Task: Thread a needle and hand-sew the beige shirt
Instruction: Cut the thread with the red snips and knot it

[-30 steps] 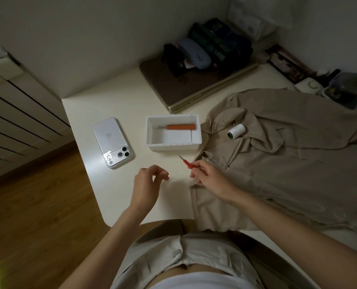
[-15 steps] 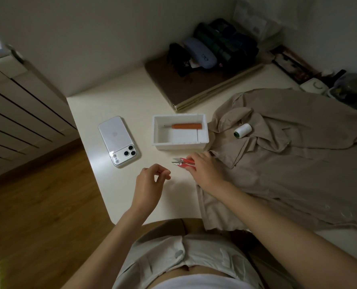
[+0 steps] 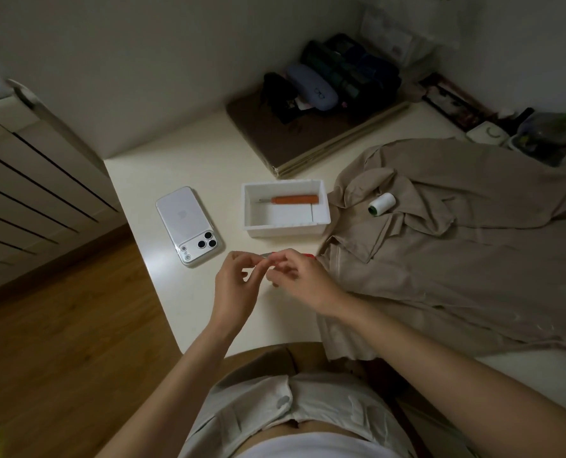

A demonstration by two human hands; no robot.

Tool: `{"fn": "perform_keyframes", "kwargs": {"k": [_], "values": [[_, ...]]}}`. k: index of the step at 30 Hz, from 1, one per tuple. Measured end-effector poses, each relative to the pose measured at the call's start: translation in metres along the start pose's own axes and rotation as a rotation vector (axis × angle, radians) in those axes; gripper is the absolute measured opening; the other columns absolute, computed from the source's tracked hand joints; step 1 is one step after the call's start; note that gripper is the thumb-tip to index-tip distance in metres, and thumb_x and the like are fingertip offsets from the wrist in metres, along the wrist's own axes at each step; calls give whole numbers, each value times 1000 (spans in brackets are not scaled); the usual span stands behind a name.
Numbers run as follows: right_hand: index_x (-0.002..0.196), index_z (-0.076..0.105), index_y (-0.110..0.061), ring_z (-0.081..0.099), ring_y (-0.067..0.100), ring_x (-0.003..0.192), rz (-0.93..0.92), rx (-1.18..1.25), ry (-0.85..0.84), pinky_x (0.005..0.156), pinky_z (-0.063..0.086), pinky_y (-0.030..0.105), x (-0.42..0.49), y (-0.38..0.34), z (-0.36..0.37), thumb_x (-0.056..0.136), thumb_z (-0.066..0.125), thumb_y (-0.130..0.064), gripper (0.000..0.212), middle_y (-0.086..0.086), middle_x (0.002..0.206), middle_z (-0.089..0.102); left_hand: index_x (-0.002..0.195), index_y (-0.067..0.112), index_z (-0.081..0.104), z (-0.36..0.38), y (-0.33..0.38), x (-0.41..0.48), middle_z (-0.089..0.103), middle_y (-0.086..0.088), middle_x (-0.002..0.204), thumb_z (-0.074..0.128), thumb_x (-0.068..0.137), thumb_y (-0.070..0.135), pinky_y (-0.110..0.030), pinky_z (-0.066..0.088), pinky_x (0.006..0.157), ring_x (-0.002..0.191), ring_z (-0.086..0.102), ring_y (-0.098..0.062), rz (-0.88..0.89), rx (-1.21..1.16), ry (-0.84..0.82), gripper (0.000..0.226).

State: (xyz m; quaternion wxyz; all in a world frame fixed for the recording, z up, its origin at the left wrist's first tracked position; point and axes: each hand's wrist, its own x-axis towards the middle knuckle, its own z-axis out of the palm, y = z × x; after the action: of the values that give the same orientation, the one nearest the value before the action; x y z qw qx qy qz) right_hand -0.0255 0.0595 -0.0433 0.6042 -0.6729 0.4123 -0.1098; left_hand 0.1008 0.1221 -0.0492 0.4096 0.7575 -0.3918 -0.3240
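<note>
The beige shirt (image 3: pixel 440 259) lies spread over the right half of the white desk (image 3: pixel 189 173). A white thread spool (image 3: pixel 382 203) rests on the shirt near its collar. My left hand (image 3: pixel 238 282) and my right hand (image 3: pixel 303 279) meet fingertip to fingertip above the desk's front edge. The left thumb and forefinger pinch something very thin, seemingly thread. The right fingers are curled beside them, and what they hold is too fine to make out. Red-handled snips (image 3: pixel 309 256) lie on the desk just behind my right hand, mostly hidden.
A white tray (image 3: pixel 321 206) holding an orange-handled tool (image 3: pixel 294 200) stands behind my hands. A white phone (image 3: pixel 189 223) lies face down to the left. A brown board with dark pouches and a glasses case (image 3: pixel 311 85) fills the back corner. The desk's edge drops to a wooden floor on the left.
My right hand has put down the red snips and moved left to meet the left fingertips. The left hand has stayed pinched and risen slightly.
</note>
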Motion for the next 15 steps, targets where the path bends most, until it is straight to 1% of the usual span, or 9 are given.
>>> {"fn": "perform_keyframes", "kwargs": {"k": [2,4,6,8,10,13,15], "values": [[119,59,-9,64,6,81,-14,35,64,78,52,19,-5,-1,0,92,60,-16,29,-3,89,64,83,16,69,1,1,0,62,-1,91,63,91,20,-15,43,74,87,60,-8,-11,-13,12,11],[108,66,-4,62,-1,68,-40,28,143,69,51,12,-9,-1,-3,90,62,-10,20,-7,80,63,82,18,68,1,3,0,64,-2,92,63,91,21,-14,44,72,86,61,-10,-14,-27,14,11],[104,68,-3,62,1,68,-50,12,191,69,51,10,-13,-1,-6,89,62,-10,17,-2,82,66,81,21,67,1,5,-1,66,0,91,62,91,23,-12,44,70,84,61,-10,-18,-32,0,12],[103,69,-4,64,5,70,-58,-8,233,70,53,12,-17,0,-10,89,64,-12,17,2,85,67,84,17,69,4,9,-3,68,3,90,61,92,23,-7,43,67,81,62,-9,-21,-35,-29,13],[103,70,-5,64,4,68,-56,-46,260,69,53,12,-20,1,-13,88,65,-14,17,-1,83,67,84,13,69,6,10,-3,68,3,89,60,92,21,-4,42,64,78,61,-7,-35,-30,-57,14],[100,70,-8,64,4,69,-51,-92,293,70,53,14,-26,4,-22,88,65,-15,15,-6,77,65,89,13,67,10,11,1,65,-1,92,58,94,20,-8,41,64,79,59,-10,-52,10,-79,12],[97,70,-9,63,3,68,-49,-110,317,70,53,15,-29,6,-29,88,65,-16,13,-6,75,65,94,16,65,9,13,3,64,-3,98,56,94,14,-9,40,64,80,56,-7,-50,16,-15,9]]}}
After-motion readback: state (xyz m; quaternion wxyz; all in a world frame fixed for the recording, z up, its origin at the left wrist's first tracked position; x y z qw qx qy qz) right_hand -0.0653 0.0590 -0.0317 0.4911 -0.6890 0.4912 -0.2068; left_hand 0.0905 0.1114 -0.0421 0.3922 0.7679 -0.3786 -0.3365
